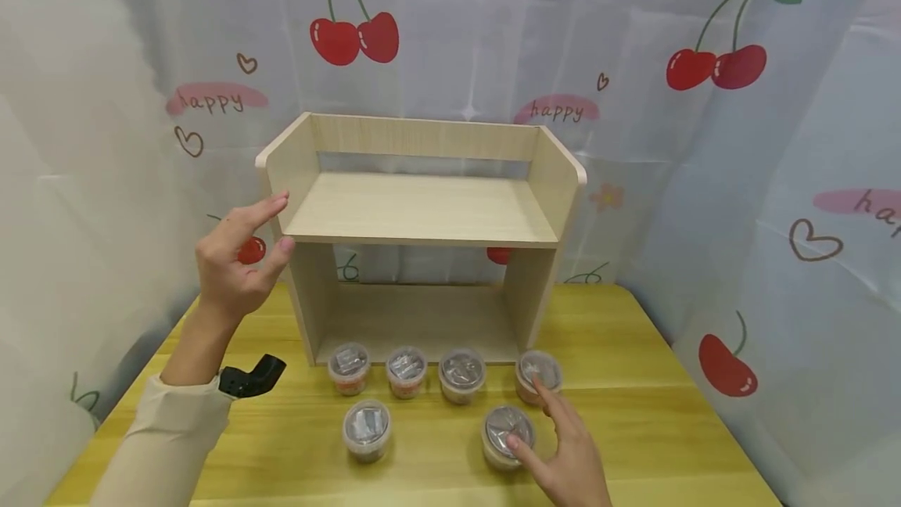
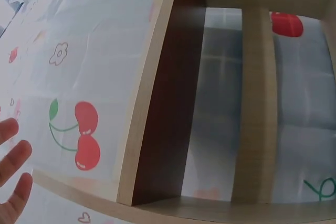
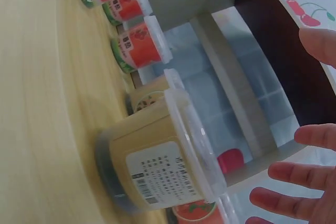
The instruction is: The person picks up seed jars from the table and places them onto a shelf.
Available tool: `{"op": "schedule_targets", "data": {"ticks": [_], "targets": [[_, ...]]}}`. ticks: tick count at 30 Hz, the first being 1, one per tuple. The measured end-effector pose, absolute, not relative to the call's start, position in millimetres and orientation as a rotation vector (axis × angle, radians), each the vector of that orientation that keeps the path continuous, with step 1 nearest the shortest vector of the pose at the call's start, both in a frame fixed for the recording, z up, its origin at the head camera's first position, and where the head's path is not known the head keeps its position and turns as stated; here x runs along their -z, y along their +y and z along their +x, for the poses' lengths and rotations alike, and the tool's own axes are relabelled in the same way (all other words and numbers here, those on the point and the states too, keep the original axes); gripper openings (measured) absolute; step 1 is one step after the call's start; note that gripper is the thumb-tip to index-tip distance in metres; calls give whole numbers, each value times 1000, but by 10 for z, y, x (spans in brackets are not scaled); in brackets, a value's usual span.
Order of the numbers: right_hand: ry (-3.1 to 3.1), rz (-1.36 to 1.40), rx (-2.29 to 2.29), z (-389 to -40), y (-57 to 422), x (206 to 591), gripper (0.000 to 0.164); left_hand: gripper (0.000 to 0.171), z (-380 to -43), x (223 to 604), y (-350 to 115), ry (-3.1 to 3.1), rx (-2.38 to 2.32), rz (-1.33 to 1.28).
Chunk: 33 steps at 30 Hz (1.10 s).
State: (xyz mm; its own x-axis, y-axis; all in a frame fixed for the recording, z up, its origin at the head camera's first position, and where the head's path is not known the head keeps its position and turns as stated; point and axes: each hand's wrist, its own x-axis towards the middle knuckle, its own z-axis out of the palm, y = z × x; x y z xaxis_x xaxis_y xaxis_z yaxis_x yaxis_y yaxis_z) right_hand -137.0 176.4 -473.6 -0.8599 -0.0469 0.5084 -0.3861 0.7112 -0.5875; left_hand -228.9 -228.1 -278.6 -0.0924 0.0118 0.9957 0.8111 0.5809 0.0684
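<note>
My left hand [image 1: 235,268] is raised beside the left side panel of a pale wooden shelf unit [image 1: 422,210], its thumb and fingers apart and nothing between them. Low at the right, my right hand [image 1: 568,456] hovers over a lidded plastic tub [image 1: 507,433], thumb near its lid and fingers reaching toward a second tub [image 1: 539,374] behind. In the right wrist view the fingers [image 3: 294,174] are spread and straight, away from the nearest tub [image 3: 157,166], which has a beige side and a white printed label. Part of the right palm lies outside the head view.
Along the shelf's front edge stand more lidded tubs [image 1: 406,372], some with red labels [image 3: 139,45]. Another tub [image 1: 367,430] is at front left. All stand on a yellow wood-grain table [image 1: 281,452]. A cherry-print curtain [image 1: 464,37] hangs behind. A black device [image 1: 252,376] is on the left wrist.
</note>
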Motion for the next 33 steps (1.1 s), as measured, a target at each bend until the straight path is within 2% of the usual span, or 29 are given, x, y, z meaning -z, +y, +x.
{"op": "schedule_targets", "data": {"ticks": [15, 24, 33], "targets": [[-2443, 274, -1076, -1312, 1797, 4960, 80, 53, -2689, 2589, -2578, -1417, 997, -507], [-2430, 278, -1114, -1329, 1783, 4977, 78, 60, -2681, 2415, -2433, -1473, 1127, -603], [-2457, 260, -1177, -1390, 1779, 5062, 85, 54, -3107, 2465, -2657, -1449, 1344, -704]]}}
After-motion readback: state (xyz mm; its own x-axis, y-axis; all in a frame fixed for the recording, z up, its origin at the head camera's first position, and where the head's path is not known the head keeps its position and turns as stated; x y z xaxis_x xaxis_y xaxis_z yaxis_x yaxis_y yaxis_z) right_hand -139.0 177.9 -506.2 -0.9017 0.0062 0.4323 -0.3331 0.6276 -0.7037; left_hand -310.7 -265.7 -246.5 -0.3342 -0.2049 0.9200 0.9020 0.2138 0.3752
